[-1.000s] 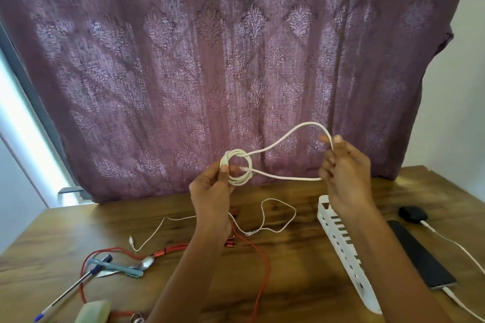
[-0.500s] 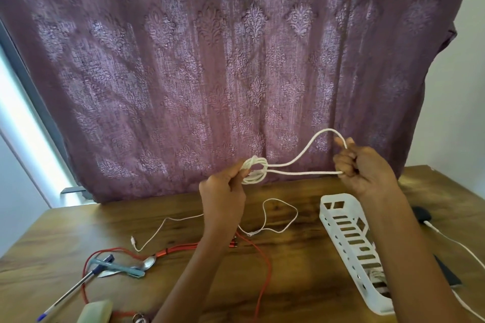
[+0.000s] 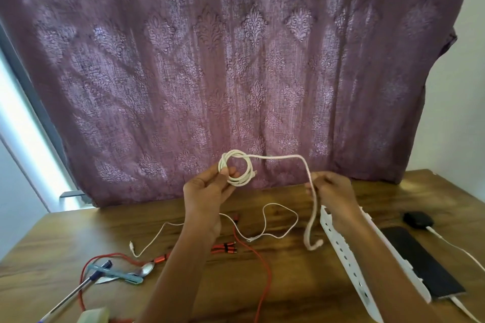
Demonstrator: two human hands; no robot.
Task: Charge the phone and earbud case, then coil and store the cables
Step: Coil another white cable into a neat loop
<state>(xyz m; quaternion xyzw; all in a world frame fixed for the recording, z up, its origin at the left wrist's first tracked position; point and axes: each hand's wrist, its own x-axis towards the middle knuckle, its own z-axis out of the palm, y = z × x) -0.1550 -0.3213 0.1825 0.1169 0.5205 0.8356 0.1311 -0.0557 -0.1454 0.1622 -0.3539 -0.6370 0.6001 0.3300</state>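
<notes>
In the head view, the white cable [image 3: 238, 182] is held up over the desk [image 3: 288, 296] between both hands. Its wound part, a small ring of several turns, is pinched in the grip of the left hand [image 3: 207, 191], with the thumb laid on the ring's left side. From the ring a single strand is carried across to the right hand [image 3: 333, 191], whose grip is closed round it. Below that hand the tail is let hang, its plug end reaching down to about the desk surface just beside the white basket [image 3: 349, 257] (whether it touches cannot be told).

Half a second ago a doubled loop was stretched taut between the two hands. That loop has been let out, and one slack strand with a free end is seen in its place; the ring has also been turned more face-on.

It is judged that only this short tail is left to be wound on or tucked before the coil can be stored. The phone [image 3: 420, 265] and earbud case [image 3: 417, 219], right of the basket, each have a white lead at them. The thin white cable [image 3: 265, 217] and red cable [image 3: 265, 278] lie loose on the desk, not yet coiled.
</notes>
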